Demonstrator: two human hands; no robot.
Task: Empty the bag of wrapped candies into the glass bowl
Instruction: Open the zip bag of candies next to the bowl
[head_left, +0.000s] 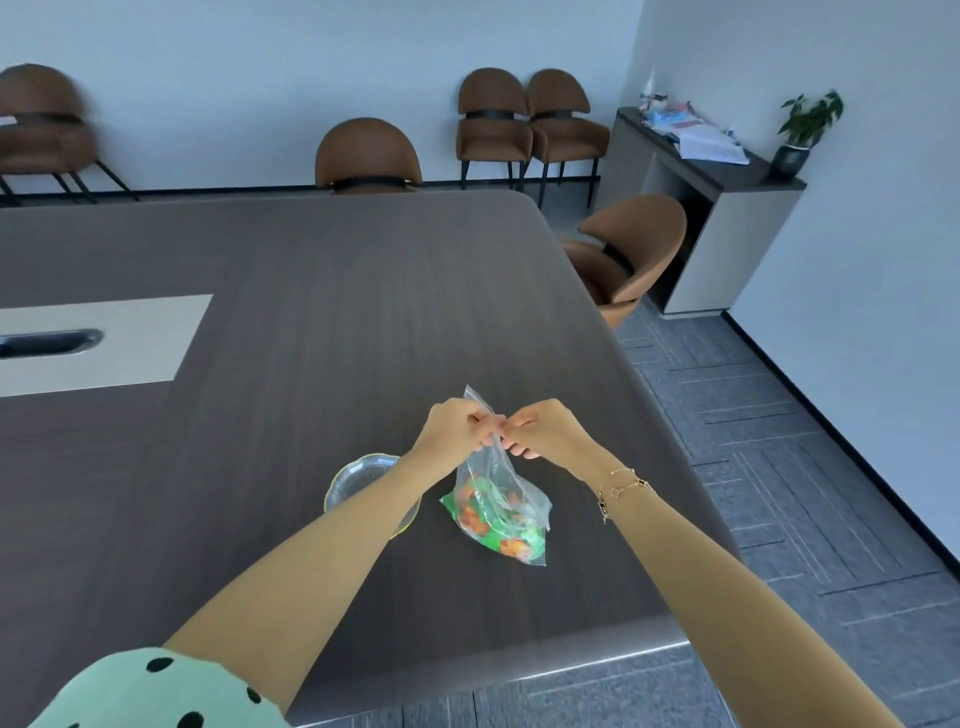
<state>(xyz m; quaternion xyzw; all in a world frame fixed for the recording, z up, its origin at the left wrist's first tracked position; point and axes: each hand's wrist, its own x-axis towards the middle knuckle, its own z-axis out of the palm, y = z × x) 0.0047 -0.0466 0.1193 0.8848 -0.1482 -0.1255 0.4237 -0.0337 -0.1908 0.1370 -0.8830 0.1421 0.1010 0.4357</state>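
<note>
Brown chairs (368, 156) stand by the far edge of a big dark surface (311, 270) in a room with pale walls. Both hands, the left hand (453, 428) and the right hand (543, 428), pinch the top of a clear bag (496, 499) and hold it up, while the bag's bottom, full of orange and green candies (483, 512), rests on the surface near its right edge. Just left of the bag sits the glass bowl (358, 475), partly hidden under the left arm.

I see soft, even daylight with faint shadows. Wide-angle distortion bends the table (311, 291) edges, and the far chairs (41, 124) look slightly blurred.
</note>
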